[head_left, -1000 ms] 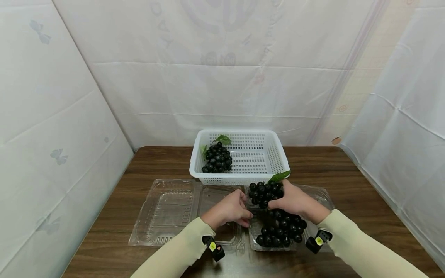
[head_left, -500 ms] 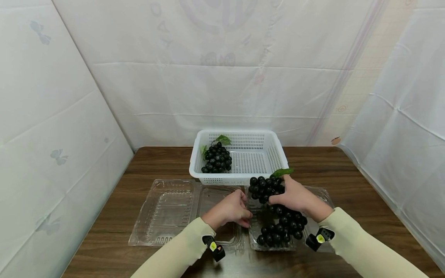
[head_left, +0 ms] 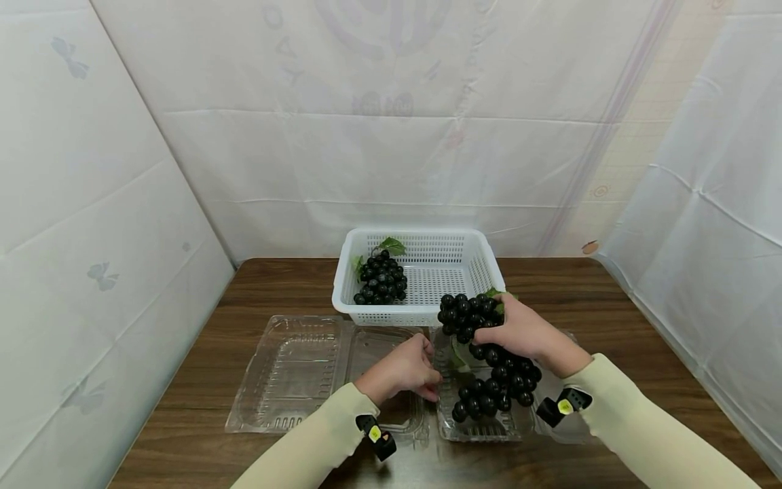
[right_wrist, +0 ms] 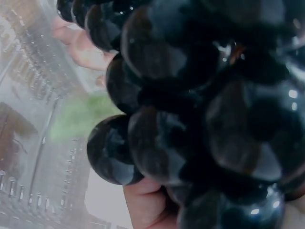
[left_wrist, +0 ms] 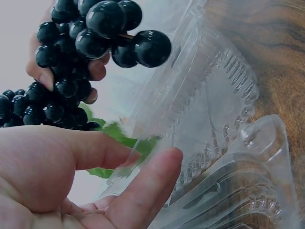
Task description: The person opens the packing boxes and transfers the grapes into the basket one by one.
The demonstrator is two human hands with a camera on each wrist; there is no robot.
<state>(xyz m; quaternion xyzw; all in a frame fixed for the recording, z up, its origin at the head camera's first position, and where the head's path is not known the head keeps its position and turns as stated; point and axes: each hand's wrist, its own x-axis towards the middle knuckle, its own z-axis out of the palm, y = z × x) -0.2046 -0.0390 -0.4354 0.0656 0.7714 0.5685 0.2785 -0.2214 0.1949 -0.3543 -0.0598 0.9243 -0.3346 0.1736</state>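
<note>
My right hand (head_left: 516,333) grips a large bunch of black grapes (head_left: 510,375) from above, over the right-hand clear plastic clamshell container (head_left: 449,429). The bunch hangs on both sides of my fingers, and in the right wrist view its grapes (right_wrist: 162,143) hide most of the hand. My left hand (head_left: 403,369) is at that container's left wall. In the left wrist view, thumb and forefinger of the left hand (left_wrist: 95,176) pinch the thin clear wall, with the thumb tip showing through the plastic. A green leaf (head_left: 461,361) shows below the grapes, inside the container.
Behind the containers stands a white slotted basket (head_left: 418,316) with another bunch of black grapes (head_left: 381,278) at its left. A second clear clamshell (head_left: 299,373) lies opened on the wooden table (head_left: 201,380) at left. Pale sheets (head_left: 391,163) hang around the table.
My right hand has risen slightly toward the basket with the grapes, and the bunch has lifted within the container. A leaf has come into view beneath it. The left hand stays put.
</note>
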